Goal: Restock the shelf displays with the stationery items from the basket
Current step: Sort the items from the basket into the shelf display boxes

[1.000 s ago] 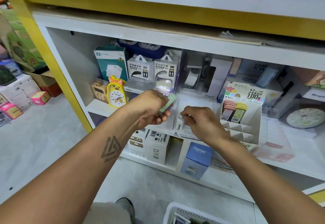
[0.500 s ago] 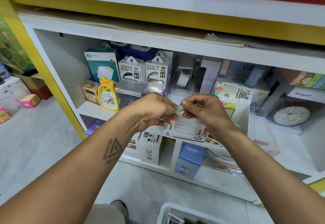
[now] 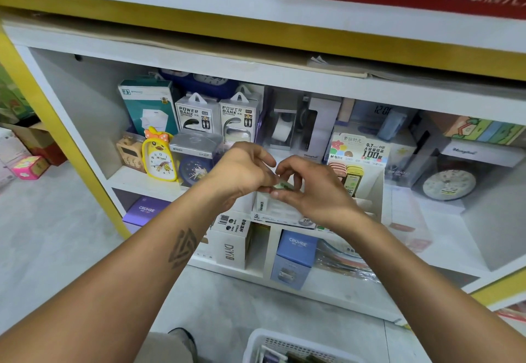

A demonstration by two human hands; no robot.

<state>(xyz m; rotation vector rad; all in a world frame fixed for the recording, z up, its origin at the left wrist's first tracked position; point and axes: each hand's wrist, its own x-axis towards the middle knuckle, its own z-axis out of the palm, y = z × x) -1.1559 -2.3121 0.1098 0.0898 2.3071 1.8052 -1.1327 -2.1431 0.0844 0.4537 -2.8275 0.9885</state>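
My left hand (image 3: 242,171) and my right hand (image 3: 313,189) meet in front of the middle shelf and both pinch a small green lead case (image 3: 283,185), mostly hidden by the fingers. Just behind and right of the hands stands a white tiered display box (image 3: 358,152) for 0.7 mm leads, with a pink and a yellow-green case in its top row. A flat white lead display box (image 3: 280,210) lies under the hands at the shelf's front. The white basket (image 3: 256,342) shows at the bottom edge, with several items inside.
The shelf (image 3: 142,181) holds a yellow duck clock (image 3: 159,157), power bank boxes (image 3: 219,114), a tape dispenser (image 3: 284,129) and a round clock (image 3: 448,184) at the right. Below stand a DIY box (image 3: 230,244) and a blue CRUHRE box (image 3: 296,257). Boxes sit on the floor at far left.
My left hand held the green case alone while my right hand was lower at the flat box. The right hand rose to meet the left, and now both pinch the case.
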